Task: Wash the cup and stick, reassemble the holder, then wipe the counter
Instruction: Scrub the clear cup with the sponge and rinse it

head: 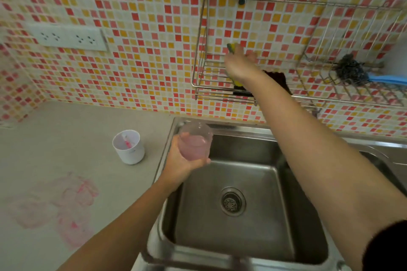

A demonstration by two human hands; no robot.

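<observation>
On the left, pink smears (72, 200) mark the pale, matte worktop (66, 130), and a white round holder (130, 147) stands there with the pink stick (127, 142) inside. Your left hand (180, 165) wraps the translucent pink cup (195, 144) above the edge of the steel sink (231, 182), probably so drips fall in. Your right hand (239, 65) closes on a yellow sponge (235, 82) in the wire rack (202, 77).

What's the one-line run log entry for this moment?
left hand: holds pink cup over sink | right hand: at yellow sponge in wall rack | counter: pink stains
</observation>
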